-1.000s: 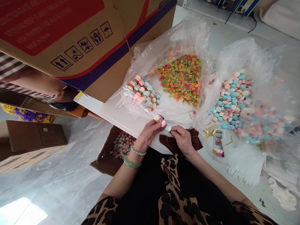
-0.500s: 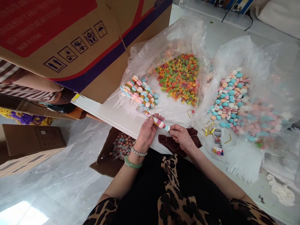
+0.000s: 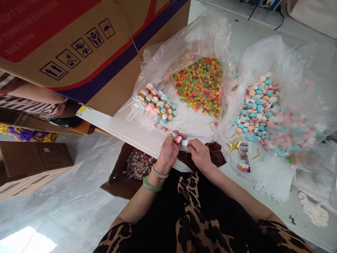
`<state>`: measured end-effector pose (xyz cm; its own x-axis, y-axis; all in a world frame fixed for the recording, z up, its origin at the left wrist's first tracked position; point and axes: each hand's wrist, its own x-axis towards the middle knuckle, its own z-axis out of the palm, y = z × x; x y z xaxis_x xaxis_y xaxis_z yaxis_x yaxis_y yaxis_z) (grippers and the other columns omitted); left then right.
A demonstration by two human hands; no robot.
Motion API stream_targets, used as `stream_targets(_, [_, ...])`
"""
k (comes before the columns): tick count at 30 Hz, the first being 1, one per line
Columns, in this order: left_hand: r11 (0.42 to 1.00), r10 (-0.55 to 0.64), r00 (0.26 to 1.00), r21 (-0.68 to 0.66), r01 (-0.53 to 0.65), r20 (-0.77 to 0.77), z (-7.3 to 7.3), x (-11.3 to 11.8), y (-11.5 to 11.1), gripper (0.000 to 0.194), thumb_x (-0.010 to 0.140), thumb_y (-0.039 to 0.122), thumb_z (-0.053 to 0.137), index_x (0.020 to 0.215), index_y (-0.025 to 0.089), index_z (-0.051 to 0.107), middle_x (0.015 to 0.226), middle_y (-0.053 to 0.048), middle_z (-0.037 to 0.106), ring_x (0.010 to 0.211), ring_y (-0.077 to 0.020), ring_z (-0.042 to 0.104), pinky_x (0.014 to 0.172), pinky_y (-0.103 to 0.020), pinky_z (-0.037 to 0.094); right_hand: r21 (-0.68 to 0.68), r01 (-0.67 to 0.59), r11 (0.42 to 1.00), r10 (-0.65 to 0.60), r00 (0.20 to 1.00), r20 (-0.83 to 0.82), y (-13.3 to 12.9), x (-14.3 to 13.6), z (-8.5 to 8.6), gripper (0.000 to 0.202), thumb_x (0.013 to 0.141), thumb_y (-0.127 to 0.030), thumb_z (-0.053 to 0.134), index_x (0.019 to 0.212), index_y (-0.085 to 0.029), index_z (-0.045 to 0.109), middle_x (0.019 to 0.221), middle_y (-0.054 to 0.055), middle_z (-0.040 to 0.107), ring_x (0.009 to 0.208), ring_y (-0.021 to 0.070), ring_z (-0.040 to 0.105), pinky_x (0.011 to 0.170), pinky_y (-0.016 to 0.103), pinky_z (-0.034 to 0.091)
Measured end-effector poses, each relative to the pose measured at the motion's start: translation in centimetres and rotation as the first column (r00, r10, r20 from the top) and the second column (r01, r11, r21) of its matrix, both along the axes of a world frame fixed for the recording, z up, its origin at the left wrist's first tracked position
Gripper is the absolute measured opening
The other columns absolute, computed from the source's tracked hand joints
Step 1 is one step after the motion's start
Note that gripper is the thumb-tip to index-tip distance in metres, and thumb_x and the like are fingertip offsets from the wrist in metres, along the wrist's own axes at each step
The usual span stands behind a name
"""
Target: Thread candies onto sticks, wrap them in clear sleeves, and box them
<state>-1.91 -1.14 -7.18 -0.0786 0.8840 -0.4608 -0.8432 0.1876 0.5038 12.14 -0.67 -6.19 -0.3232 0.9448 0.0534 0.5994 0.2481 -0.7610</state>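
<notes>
My left hand [image 3: 170, 149], with a bead bracelet and a green bangle at the wrist, is closed around a marshmallow skewer [image 3: 181, 140] in pink, white and blue. A printed clear wrapper [image 3: 161, 128] reaches out past the left fingers. My right hand [image 3: 199, 153] is pinched at the skewer's blue-and-white end; whatever thin part sits between those fingertips is hidden. Just beyond lies a pile of finished marshmallow skewers [image 3: 155, 103] with white sticks pointing left. Beneath the right hand is a dark brown cloth [image 3: 216, 154].
Plastic bags hold ring gummies [image 3: 198, 84] and pastel marshmallows [image 3: 259, 102]. Gold twist ties [image 3: 235, 143], a flat wrapper [image 3: 244, 157] and white sticks [image 3: 275, 181] lie at right. A large carton [image 3: 105, 59] stands left; below the table edge, an open box [image 3: 116, 179] holds wrapped sweets.
Both hands have shifted slightly, the left one a little down and over more of the skewer. Less of the skewer shows between them. The camera view has moved slightly.
</notes>
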Motion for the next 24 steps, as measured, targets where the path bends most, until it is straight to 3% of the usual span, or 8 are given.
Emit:
stream_targets(3, [0.99,-0.138,0.985,-0.026,0.141,0.106,0.1,-1.1,0.2,0.041,0.078,0.055,0.069,0.094,0.017,0.066,0.088,-0.005,0.067,0.089,-0.0204,0.068,0.091,-0.036,0.05,-0.308,0.018,0.951,-0.092,0.969,-0.228,0.4,0.0,-0.2,0.014,0.085,-0.026,0.05,0.074,-0.021,0.056,0.067,-0.003,0.056,0.064,0.0145,0.052,0.064,0.026,0.042])
stream_targets(5, [0.987,-0.16,0.982,0.002,0.161,0.105,0.2,-1.6,0.2,0.045,0.074,0.056,0.072,0.096,0.017,0.067,0.089,-0.005,0.067,0.088,-0.021,0.068,0.09,-0.036,0.051,-0.367,0.031,0.93,-0.129,0.961,-0.244,0.4,0.0,-0.4,0.014,0.084,-0.026,0.051,0.072,-0.022,0.056,0.064,-0.004,0.054,0.06,0.0137,0.05,0.062,0.026,0.042])
stream_targets(8, [0.991,-0.135,0.99,0.025,0.134,0.036,0.3,-1.6,0.1,0.044,0.071,0.051,0.078,0.097,0.017,0.067,0.093,-0.005,0.068,0.091,-0.0215,0.068,0.091,-0.037,0.049,-0.148,0.023,0.989,-0.042,0.991,-0.13,-0.1,0.0,-0.4,0.015,0.087,-0.023,0.048,0.079,-0.022,0.06,0.075,0.0,0.061,0.07,0.0158,0.056,0.07,0.028,0.045])
stream_targets(11, [0.994,-0.104,0.994,0.016,0.105,-0.044,0.3,-0.5,-0.1,0.039,0.072,0.047,0.078,0.093,0.017,0.066,0.095,-0.006,0.069,0.089,-0.021,0.068,0.092,-0.038,0.049,0.113,-0.048,0.993,0.041,0.997,0.062,-0.7,-0.2,-0.1,0.024,0.091,-0.017,0.04,0.091,-0.02,0.064,0.082,0.006,0.063,0.077,0.0181,0.059,0.073,0.028,0.046])
stream_targets(14, [1.0,0.011,0.991,0.026,-0.008,-0.136,0.3,1.1,-0.3,0.035,0.077,0.049,0.073,0.087,0.016,0.065,0.088,-0.005,0.069,0.084,-0.0185,0.067,0.089,-0.037,0.049,0.169,-0.06,0.984,0.04,0.993,0.115,-0.9,-0.8,-0.2,0.027,0.092,-0.015,0.039,0.093,-0.019,0.065,0.086,0.009,0.064,0.081,0.0189,0.061,0.073,0.028,0.047])
stream_targets(18, [0.998,0.067,0.98,0.013,-0.066,-0.189,0.1,2.5,-0.6,0.035,0.082,0.05,0.067,0.093,0.017,0.064,0.088,-0.004,0.068,0.086,-0.0155,0.064,0.084,-0.03,0.049,-0.122,0.084,0.989,-0.108,0.971,-0.211,-0.2,-1.6,-0.8,0.016,0.088,-0.024,0.047,0.083,-0.022,0.062,0.083,0.003,0.065,0.079,0.0178,0.06,0.074,0.03,0.048])
stream_targets(21, [0.993,-0.113,0.981,-0.05,0.107,-0.155,0.0,1.7,-0.7,0.036,0.075,0.042,0.076,0.099,0.016,0.065,0.087,-0.002,0.066,0.076,-0.0131,0.061,0.077,-0.029,0.05,-0.461,0.107,0.881,-0.328,0.84,-0.432,0.5,-1.9,-0.9,0.01,0.08,-0.031,0.056,0.075,-0.022,0.059,0.065,-0.003,0.057,0.059,0.0132,0.05,0.056,0.026,0.043])
stream_targets(24, [0.971,-0.24,0.967,-0.038,0.237,-0.089,0.1,-0.4,-0.1,0.039,0.068,0.029,0.083,0.101,0.017,0.066,0.092,-0.003,0.067,0.08,-0.0143,0.063,0.081,-0.031,0.05,-0.626,0.033,0.779,-0.44,0.741,-0.508,0.9,-1.8,-0.6,0.01,0.072,-0.03,0.062,0.073,-0.022,0.058,0.056,-0.007,0.046,0.046,0.0085,0.035,0.044,0.023,0.028])
